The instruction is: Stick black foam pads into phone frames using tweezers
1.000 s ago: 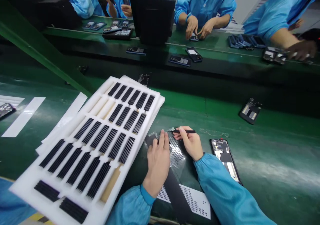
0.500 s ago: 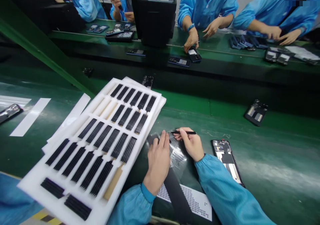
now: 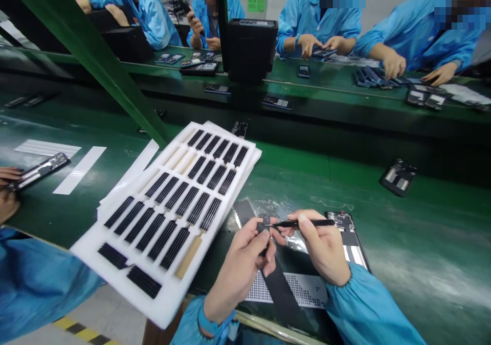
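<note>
My left hand [image 3: 238, 266] pinches a small dark part [image 3: 264, 223] between thumb and fingers, raised over the bench. Black tweezers [image 3: 322, 223] are gripped in my right hand [image 3: 326, 248], their tips meeting the small part. Beneath my hands lies a black strip [image 3: 284, 296] across a white sheet of black dots [image 3: 307, 289]. A clear film with dark dots [image 3: 264, 207] is partly hidden behind my fingers. To the right of my right hand, an opened phone [image 3: 349, 232] rests on the bench, partly covered by that hand.
White foam trays [image 3: 153, 304] with rows of black strips are stacked at left. A phone part [image 3: 399, 176] lies at the right. Co-workers in blue coats work along the far bench, behind a black box [image 3: 251, 48]. Another person's hands [image 3: 7, 202] hold a phone at far left.
Both hands have come off the dotted film; my left hand now holds a small dark part, with the tweezers at it. The view has tilted up. Across the bench, a co-worker has lifted a phone.
</note>
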Demonstrator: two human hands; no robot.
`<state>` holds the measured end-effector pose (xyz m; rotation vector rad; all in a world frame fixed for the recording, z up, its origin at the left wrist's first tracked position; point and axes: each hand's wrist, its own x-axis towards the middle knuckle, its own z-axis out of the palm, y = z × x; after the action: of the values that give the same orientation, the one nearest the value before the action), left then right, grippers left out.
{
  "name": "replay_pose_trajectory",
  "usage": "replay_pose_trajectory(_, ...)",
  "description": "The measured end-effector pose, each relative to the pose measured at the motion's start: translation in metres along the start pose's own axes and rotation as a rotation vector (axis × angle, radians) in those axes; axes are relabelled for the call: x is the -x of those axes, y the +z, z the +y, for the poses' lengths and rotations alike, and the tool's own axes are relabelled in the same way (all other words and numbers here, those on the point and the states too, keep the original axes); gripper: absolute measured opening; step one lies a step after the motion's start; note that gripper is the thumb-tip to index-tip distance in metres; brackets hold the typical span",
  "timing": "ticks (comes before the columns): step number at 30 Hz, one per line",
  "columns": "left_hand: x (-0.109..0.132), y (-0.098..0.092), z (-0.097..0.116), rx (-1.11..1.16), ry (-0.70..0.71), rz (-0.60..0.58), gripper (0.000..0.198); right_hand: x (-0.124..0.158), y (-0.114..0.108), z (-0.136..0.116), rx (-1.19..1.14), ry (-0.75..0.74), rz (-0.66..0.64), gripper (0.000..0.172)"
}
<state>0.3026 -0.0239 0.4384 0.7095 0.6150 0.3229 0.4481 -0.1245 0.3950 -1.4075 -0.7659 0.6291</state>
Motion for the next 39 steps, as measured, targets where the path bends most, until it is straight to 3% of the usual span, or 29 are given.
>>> replay_pose_trajectory(7,0.013,0.000,0.000,0.020,0.004,-0.092,0.015,0.007,0.005,-0.018,0.057,-0.044,-0.037,0.021)
replay_pose_trajectory(15,0.022,0.002,0.001,-0.032,0.000,-0.132,0.018,0.010,0.006,-0.033,0.141,-0.107,-0.060,0.023)
replay_pose_trajectory(26,0.033,0.003,-0.004,0.006,0.003,-0.079,0.029,0.015,0.000,-0.040,0.303,-0.226,-0.098,0.026)
replay_pose_trajectory(30,0.034,0.001,-0.003,0.006,-0.009,-0.066,0.032,0.017,-0.001,-0.042,0.303,-0.186,-0.105,0.029)
replay_pose_trajectory(32,0.037,-0.008,-0.003,-0.092,0.019,-0.027,0.033,0.014,-0.005,-0.037,0.214,-0.136,-0.019,0.031)
replay_pose_trajectory(35,0.047,-0.037,-0.009,-0.458,0.110,0.126,0.036,0.008,-0.010,-0.022,0.052,-0.055,0.152,0.031)
replay_pose_trajectory(37,0.057,-0.061,-0.020,-0.772,0.168,0.282,0.037,0.008,-0.005,-0.008,0.054,0.015,0.090,0.030)
replay_pose_trajectory(39,0.069,-0.083,-0.035,-1.101,0.247,0.405,0.036,0.014,0.008,0.006,0.094,0.073,-0.087,0.029)
